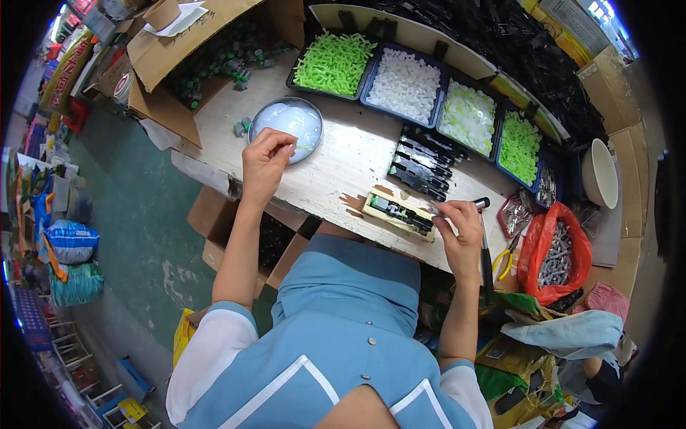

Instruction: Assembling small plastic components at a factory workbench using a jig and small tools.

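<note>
Over the near edge of a round metal bowl (321,131) is my left hand (266,166), thumb and fingers pinched on a thin yellow-green plastic piece (304,148). Something smooth and pale bluish-white (286,118) fills the bowl. A cream-coloured block fixture (379,212) lies near the table's front edge with a black housing (404,214) seated in it; green and grey parts show inside the housing. At the fixture's right end, my right hand (463,227) is closed in a pinch. What its fingertips hold is too small to make out.
Trays of bright green pieces (334,64), white pieces (404,84) and pale clear pieces (468,116) line the back. Several black housings (421,163) lie mid-table. A hammer (486,250), yellow-handled pliers (507,263) and a red bag (529,261) of grey parts are at right.
</note>
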